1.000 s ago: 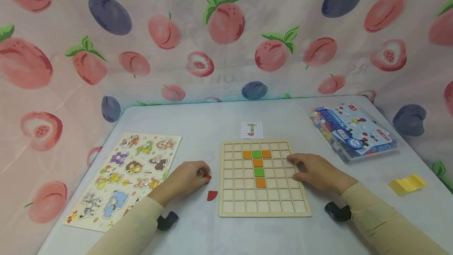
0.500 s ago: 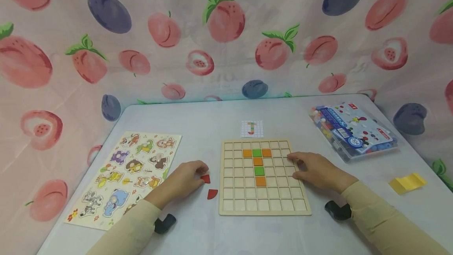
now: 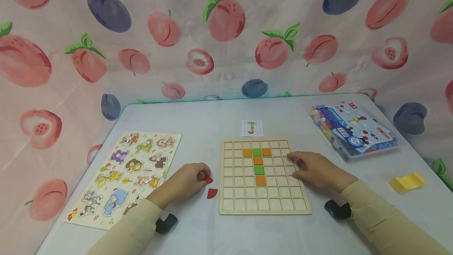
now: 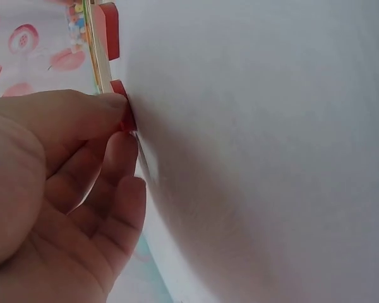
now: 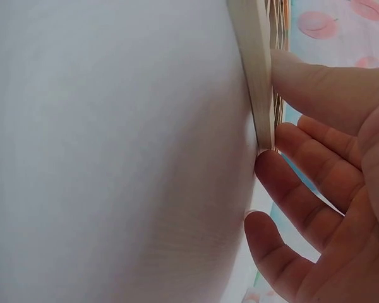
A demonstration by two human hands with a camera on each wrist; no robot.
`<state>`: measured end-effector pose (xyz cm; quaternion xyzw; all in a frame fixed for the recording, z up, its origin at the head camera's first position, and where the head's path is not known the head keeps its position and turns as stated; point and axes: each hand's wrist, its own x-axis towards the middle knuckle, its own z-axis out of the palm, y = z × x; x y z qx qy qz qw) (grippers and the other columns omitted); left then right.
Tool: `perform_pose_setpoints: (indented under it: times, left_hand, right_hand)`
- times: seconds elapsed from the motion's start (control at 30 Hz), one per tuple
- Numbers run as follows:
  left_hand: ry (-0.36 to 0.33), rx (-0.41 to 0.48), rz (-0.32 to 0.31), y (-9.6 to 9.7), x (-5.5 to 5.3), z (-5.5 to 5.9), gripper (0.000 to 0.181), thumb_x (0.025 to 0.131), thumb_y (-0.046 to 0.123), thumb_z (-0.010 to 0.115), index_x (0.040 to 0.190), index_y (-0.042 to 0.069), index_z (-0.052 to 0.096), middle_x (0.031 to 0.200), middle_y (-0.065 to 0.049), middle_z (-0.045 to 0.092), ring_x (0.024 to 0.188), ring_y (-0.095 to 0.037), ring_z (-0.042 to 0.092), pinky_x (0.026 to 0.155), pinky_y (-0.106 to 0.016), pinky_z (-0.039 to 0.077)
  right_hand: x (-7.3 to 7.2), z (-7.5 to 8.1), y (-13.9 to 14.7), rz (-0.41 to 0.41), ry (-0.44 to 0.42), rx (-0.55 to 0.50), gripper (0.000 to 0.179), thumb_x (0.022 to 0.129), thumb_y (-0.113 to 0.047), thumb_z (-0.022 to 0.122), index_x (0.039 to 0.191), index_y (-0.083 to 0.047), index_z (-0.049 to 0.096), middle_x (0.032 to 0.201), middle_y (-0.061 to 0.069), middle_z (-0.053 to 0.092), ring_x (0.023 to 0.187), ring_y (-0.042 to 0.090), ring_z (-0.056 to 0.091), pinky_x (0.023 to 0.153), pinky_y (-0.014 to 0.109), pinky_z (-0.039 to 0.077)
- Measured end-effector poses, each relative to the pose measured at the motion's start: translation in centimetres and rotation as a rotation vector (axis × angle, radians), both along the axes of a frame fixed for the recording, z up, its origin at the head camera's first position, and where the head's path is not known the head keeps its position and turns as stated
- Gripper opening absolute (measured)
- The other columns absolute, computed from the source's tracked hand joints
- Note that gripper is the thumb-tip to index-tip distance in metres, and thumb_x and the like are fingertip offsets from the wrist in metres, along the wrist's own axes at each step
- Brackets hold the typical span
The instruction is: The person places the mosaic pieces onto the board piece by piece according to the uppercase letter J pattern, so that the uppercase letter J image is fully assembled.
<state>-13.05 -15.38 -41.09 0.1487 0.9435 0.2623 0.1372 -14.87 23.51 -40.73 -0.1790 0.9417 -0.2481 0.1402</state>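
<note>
In the head view my left hand pinches a red quarter-circle tile between thumb and fingertips, low over the table left of the wooden grid board. The left wrist view shows the thumb on that tile's top. Just nearer to me lies a second red quarter-circle tile. Orange and green square tiles form a T on the grid. My right hand rests at the board's right edge; in the right wrist view its thumb lies on the rim, fingers loosely bent.
Behind the board lies a small pattern card. An animal puzzle board is at the left. A clear plastic box of colourful pieces stands at back right, with a folded yellow paper nearer me.
The held red tile has turned in my left fingertips, while that hand shifts only slightly. My right hand and the board stay in place.
</note>
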Motion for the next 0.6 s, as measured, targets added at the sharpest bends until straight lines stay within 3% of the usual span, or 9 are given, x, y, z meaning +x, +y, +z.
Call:
perform_pose_setpoints:
  times: [0.23,0.6]
  left_hand:
    - [-0.031,-0.017,-0.009,-0.08,-0.12,0.28,0.023,0.085,0.003,0.074,0.105,0.016,0.069,0.097,0.005,0.065,0.094,-0.017,0.059,0.089,-0.039,0.051]
    - [0.023,0.001,-0.030,-0.05,-0.36,0.30,0.020,0.085,0.005,0.076,0.101,0.014,0.068,0.096,0.005,0.066,0.095,-0.016,0.060,0.090,-0.038,0.050]
  right_hand:
    - [-0.04,-0.20,0.05,-0.011,-0.005,0.008,0.061,0.091,-0.026,0.075,0.143,-0.003,0.052,0.138,0.020,0.056,0.128,0.042,0.051,0.105,0.060,0.037]
    - [-0.18,-0.26,0.07,-0.013,-0.026,0.005,0.061,0.091,-0.026,0.074,0.143,-0.004,0.051,0.140,0.020,0.055,0.129,0.042,0.049,0.105,0.060,0.036]
